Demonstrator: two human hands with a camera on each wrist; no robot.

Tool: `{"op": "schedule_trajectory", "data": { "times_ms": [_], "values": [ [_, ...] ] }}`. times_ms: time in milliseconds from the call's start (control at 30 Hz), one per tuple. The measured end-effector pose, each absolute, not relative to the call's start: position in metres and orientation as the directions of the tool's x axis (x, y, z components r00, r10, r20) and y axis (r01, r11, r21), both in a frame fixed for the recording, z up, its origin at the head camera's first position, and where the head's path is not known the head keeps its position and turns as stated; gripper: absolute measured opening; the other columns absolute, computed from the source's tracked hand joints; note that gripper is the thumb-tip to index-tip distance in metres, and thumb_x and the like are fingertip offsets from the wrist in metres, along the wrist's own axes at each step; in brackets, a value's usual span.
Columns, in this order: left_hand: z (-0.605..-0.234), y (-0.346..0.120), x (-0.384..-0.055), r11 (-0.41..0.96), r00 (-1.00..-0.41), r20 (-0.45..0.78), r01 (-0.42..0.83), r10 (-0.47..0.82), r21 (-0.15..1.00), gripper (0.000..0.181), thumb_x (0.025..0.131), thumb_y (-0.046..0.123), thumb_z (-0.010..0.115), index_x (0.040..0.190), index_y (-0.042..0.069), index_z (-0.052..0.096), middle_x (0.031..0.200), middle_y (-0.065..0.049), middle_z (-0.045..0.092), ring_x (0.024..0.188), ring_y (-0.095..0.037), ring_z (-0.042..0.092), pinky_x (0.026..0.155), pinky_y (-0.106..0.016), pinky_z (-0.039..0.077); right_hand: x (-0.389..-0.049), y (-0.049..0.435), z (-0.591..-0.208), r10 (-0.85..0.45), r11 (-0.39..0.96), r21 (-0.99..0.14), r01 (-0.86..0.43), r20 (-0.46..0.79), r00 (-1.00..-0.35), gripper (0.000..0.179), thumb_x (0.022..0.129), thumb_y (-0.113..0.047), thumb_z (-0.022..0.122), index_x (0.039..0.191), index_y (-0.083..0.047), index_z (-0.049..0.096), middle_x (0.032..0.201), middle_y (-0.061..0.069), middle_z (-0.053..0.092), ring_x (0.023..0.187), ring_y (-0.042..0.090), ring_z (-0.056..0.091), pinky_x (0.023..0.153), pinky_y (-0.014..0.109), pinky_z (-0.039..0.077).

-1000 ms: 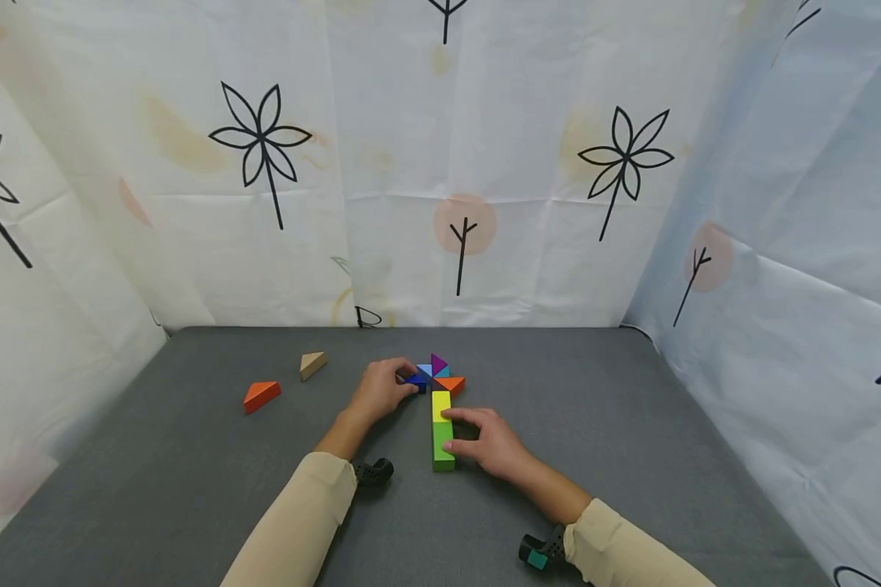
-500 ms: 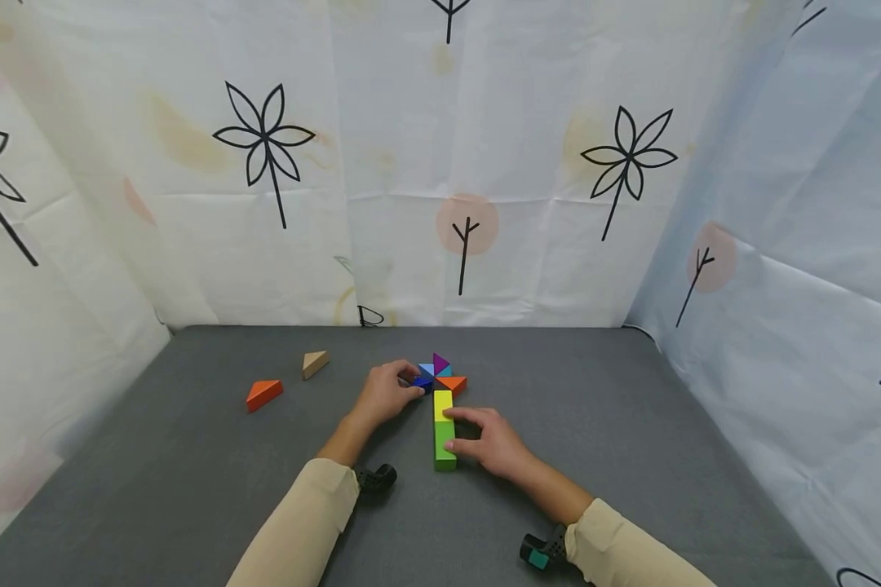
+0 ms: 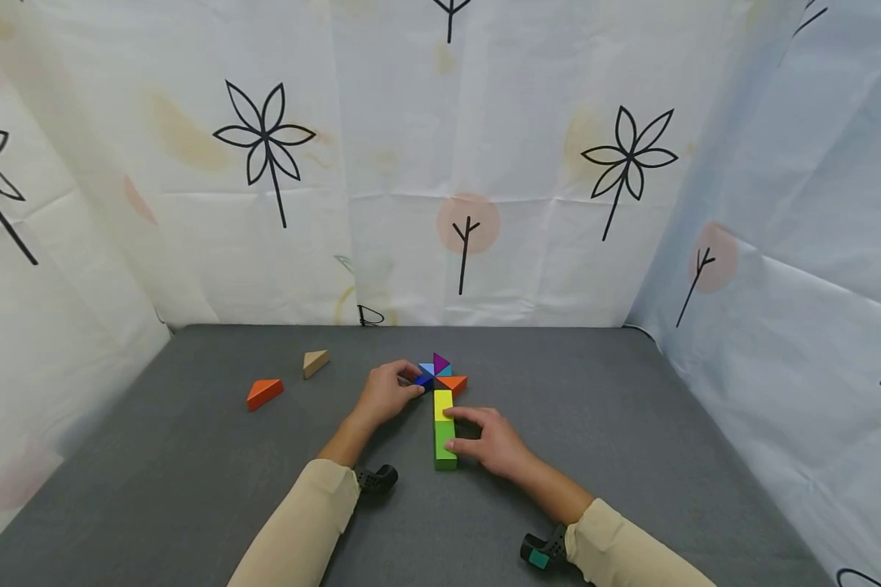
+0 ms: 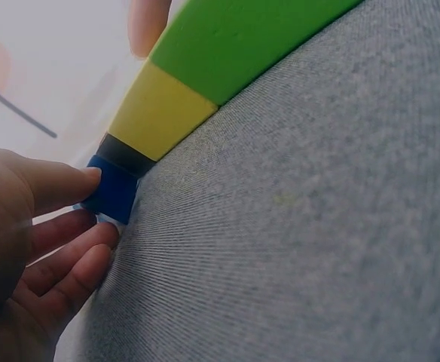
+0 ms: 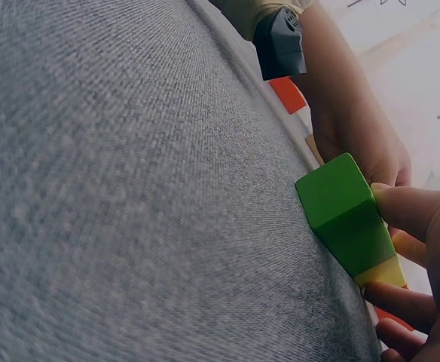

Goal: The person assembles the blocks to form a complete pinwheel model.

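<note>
In the head view, a blue triangular block is pinched by my left hand at the left side of a pinwheel-like cluster. That cluster holds a light-blue triangle, a purple triangle, a teal piece and an orange triangle. Below it, a yellow block and a longer green block form one straight column. My right hand rests on this column, thumb on the green block and index finger on the yellow. The left wrist view shows the thumb on the blue block.
A red-orange triangular block and a natural wood triangular block lie apart at the left on the grey tabletop. Patterned white cloth hangs behind and on both sides. Each wrist wears a small black camera.
The blue block has turned and moved slightly right, closer against the cluster, with the left hand on it. The right hand stays on the yellow and green blocks.
</note>
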State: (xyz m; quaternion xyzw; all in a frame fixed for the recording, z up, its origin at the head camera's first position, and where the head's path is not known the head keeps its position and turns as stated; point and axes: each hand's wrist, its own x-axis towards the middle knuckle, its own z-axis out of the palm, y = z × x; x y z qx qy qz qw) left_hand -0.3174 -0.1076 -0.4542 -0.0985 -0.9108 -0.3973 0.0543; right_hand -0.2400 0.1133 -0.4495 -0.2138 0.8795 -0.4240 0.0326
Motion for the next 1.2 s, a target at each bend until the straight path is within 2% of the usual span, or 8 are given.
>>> {"op": "schedule_trajectory", "data": {
  "times_ms": [433, 767, 1000, 1200],
  "values": [
    [-0.455, -0.108, -0.318, 0.646, -0.969, 0.204, 0.243, 0.137, 0.723, 0.022, 0.084, 0.019, 0.079, 0.103, 0.013, 0.071, 0.099, -0.002, 0.069, 0.082, -0.017, 0.063, 0.075, -0.039, 0.052, -0.239, 0.112, -0.449, -0.394, 0.556, -0.764, -0.327, 0.105, -0.913, 0.045, 0.085, -0.031, 0.077, 0.127, -0.018, 0.066, 0.132, 0.007, 0.059, 0.118, 0.032, 0.048, 0.098, 0.059, 0.036],
    [-0.448, -0.12, -0.321, 0.626, -0.97, 0.212, 0.241, 0.123, 0.741, 0.025, 0.086, 0.024, 0.077, 0.108, 0.014, 0.07, 0.106, -0.001, 0.068, 0.086, -0.018, 0.06, 0.074, -0.037, 0.052, -0.241, 0.114, -0.45, -0.406, 0.547, -0.763, -0.343, 0.116, -0.907, 0.045, 0.085, -0.03, 0.076, 0.127, -0.017, 0.066, 0.131, 0.006, 0.06, 0.119, 0.031, 0.048, 0.098, 0.058, 0.036],
    [-0.43, -0.142, -0.325, 0.66, -0.967, 0.239, 0.239, 0.091, 0.712, 0.03, 0.089, 0.024, 0.074, 0.115, 0.01, 0.069, 0.112, -0.003, 0.065, 0.097, -0.022, 0.057, 0.08, -0.042, 0.049, -0.241, 0.115, -0.45, -0.409, 0.543, -0.765, -0.347, 0.12, -0.905, 0.045, 0.085, -0.03, 0.077, 0.127, -0.017, 0.066, 0.13, 0.007, 0.06, 0.12, 0.032, 0.048, 0.098, 0.057, 0.036],
    [-0.414, -0.169, -0.325, 0.71, -0.95, 0.295, 0.277, 0.101, 0.648, 0.028, 0.091, 0.022, 0.072, 0.116, 0.011, 0.068, 0.12, -0.011, 0.062, 0.109, -0.03, 0.055, 0.085, -0.05, 0.046, -0.24, 0.116, -0.45, -0.41, 0.527, -0.774, -0.352, 0.132, -0.902, 0.045, 0.086, -0.028, 0.076, 0.127, -0.015, 0.066, 0.131, 0.008, 0.06, 0.122, 0.033, 0.047, 0.099, 0.057, 0.036]
  ]
}}
